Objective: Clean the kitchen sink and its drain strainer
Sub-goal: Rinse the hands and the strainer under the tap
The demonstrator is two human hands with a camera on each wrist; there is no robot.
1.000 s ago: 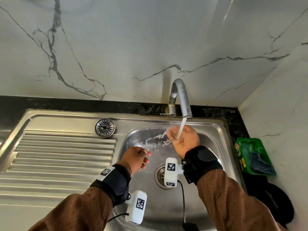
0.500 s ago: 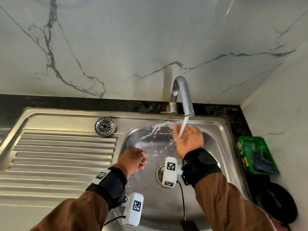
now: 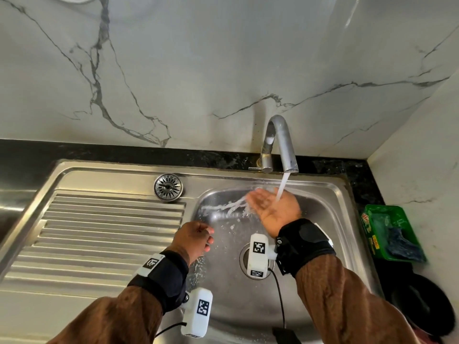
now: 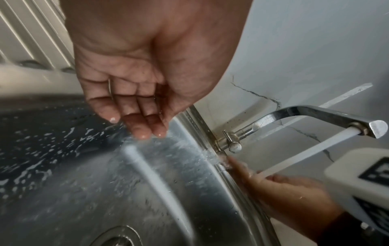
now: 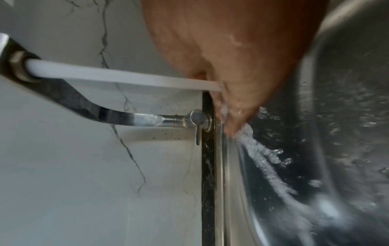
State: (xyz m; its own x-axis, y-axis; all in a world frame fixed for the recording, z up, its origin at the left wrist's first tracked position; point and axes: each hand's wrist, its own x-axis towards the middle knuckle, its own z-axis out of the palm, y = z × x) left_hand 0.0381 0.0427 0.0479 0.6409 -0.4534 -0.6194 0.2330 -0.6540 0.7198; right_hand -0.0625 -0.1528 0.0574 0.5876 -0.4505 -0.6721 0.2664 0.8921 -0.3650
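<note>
The steel sink [image 3: 320, 197] has water running from the tap [image 3: 280, 142]. My right hand [image 3: 270, 207] is cupped palm up under the stream, and water [image 3: 228, 207] flings off its fingers to the left against the basin wall. My left hand [image 3: 198, 238] hangs over the left side of the basin, fingers loosely bent, holding nothing [image 4: 136, 116]. The drain strainer [image 3: 168, 187] lies on the sink deck, left of the basin. The drain hole [image 3: 244, 259] is partly hidden by the right wrist camera. In the right wrist view the stream [image 5: 126, 77] hits my palm [image 5: 242, 66].
A ribbed draining board [image 3: 99, 232] lies to the left. A green tray [image 3: 392, 234] holding a dark scrubber sits on the black counter at right, with a black round object [image 3: 427, 306] in front of it. Marble walls stand behind and to the right.
My right hand has moved slightly right and further back under the stream, opening flatter, and the splash now flies left. The left hand has stayed in place over the basin.
</note>
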